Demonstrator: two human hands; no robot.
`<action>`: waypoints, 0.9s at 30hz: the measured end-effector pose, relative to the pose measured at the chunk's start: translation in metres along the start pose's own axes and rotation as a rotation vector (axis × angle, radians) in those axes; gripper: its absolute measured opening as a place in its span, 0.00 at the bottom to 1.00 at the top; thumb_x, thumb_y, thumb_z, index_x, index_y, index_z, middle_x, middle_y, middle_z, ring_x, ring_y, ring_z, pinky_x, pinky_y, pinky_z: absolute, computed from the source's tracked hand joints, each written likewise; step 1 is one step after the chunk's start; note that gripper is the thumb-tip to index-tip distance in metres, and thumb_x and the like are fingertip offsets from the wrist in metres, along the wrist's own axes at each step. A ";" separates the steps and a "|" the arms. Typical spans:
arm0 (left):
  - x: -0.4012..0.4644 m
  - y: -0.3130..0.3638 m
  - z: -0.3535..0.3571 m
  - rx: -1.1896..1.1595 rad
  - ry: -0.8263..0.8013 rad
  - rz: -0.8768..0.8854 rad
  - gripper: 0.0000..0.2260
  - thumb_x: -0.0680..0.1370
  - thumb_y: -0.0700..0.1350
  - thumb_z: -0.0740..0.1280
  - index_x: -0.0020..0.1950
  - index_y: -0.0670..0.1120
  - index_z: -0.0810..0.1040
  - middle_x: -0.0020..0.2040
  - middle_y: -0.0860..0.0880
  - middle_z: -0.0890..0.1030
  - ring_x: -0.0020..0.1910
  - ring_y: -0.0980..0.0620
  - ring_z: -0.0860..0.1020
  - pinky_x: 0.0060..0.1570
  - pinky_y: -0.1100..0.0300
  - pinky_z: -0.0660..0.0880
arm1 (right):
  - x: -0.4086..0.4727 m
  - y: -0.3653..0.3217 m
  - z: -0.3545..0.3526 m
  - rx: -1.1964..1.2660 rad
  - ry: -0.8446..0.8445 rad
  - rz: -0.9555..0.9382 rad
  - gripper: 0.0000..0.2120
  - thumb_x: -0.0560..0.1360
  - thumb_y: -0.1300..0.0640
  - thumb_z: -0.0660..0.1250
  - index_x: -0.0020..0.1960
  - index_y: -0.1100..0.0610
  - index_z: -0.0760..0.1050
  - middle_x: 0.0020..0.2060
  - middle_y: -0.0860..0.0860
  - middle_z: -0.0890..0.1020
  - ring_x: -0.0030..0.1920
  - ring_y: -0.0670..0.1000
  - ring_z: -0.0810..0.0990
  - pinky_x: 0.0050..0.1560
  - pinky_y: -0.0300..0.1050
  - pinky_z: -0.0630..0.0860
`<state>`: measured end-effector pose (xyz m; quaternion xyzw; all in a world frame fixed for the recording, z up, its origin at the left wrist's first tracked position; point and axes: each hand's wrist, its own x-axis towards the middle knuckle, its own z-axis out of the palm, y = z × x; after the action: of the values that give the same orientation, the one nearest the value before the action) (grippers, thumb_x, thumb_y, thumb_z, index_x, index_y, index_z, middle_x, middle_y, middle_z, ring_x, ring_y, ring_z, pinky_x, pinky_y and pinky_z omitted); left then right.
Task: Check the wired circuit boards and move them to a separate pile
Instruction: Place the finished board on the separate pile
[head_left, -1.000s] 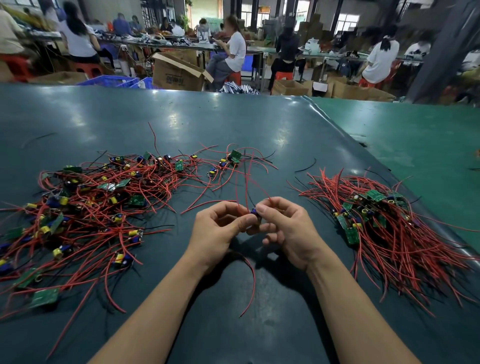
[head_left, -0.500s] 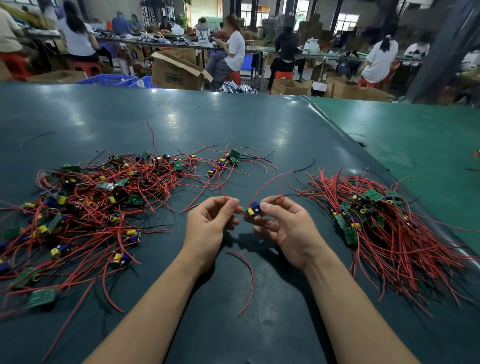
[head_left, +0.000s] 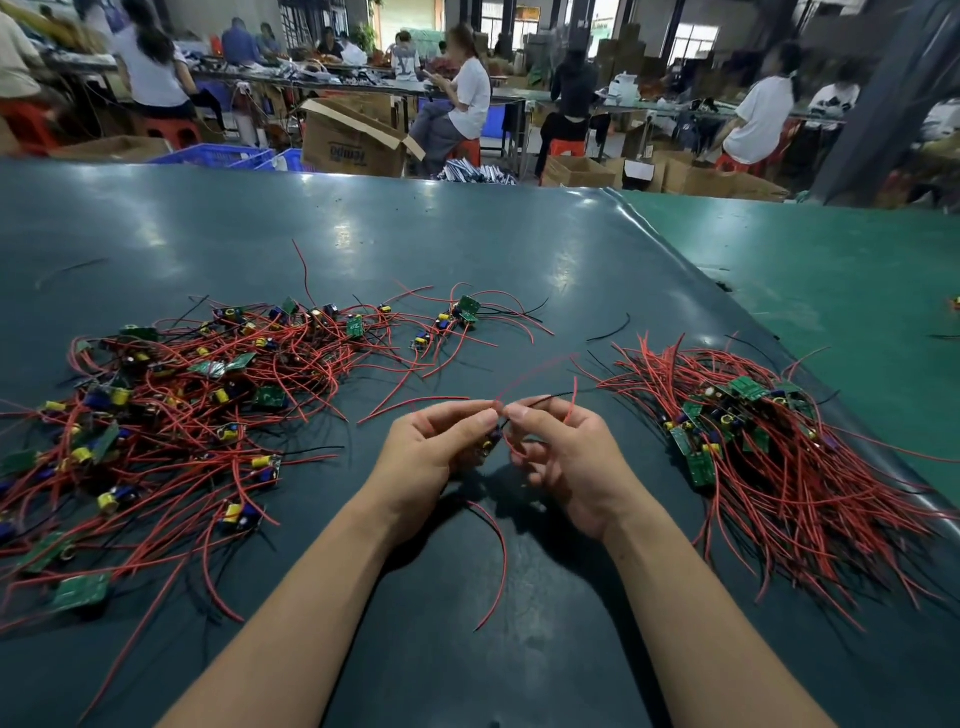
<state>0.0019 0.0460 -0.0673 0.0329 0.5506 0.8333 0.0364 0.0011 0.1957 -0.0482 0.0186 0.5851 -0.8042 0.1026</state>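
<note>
Two hands, left hand (head_left: 431, 447) and right hand (head_left: 566, 457), share one circuit board (head_left: 491, 441) between two wired-board piles, left pile (head_left: 171, 410) and right pile (head_left: 769, 447).

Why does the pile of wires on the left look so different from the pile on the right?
The left pile is spread wide and loose, its boards scattered all over; the right pile is tighter, its boards bunched at one end. The left pile's red wires point every way; the right pile's mostly run the same way, fanning toward the person. Both are small green boards with red wires on the dark table.
</note>
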 end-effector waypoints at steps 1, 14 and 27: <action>0.001 -0.001 0.001 -0.039 0.046 0.009 0.05 0.68 0.42 0.73 0.43 0.44 0.85 0.39 0.47 0.84 0.36 0.54 0.81 0.36 0.65 0.77 | 0.000 -0.001 0.000 0.012 0.014 0.002 0.04 0.75 0.63 0.69 0.42 0.57 0.78 0.30 0.52 0.78 0.25 0.48 0.75 0.21 0.36 0.66; -0.002 -0.004 0.005 -0.165 0.090 0.070 0.09 0.65 0.36 0.73 0.44 0.41 0.80 0.42 0.46 0.85 0.39 0.52 0.83 0.39 0.63 0.80 | -0.001 -0.008 -0.004 0.537 -0.033 0.065 0.12 0.69 0.65 0.70 0.52 0.66 0.77 0.42 0.59 0.81 0.39 0.52 0.85 0.38 0.35 0.81; 0.002 -0.006 0.002 -0.024 0.151 0.133 0.07 0.74 0.33 0.69 0.48 0.43 0.78 0.45 0.46 0.86 0.40 0.54 0.82 0.37 0.65 0.76 | -0.001 0.000 0.002 0.162 0.053 0.088 0.17 0.71 0.49 0.70 0.48 0.63 0.79 0.33 0.54 0.83 0.31 0.48 0.83 0.28 0.35 0.77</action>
<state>0.0001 0.0502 -0.0724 0.0060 0.5385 0.8405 -0.0603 0.0025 0.1941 -0.0476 0.0741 0.5191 -0.8429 0.1206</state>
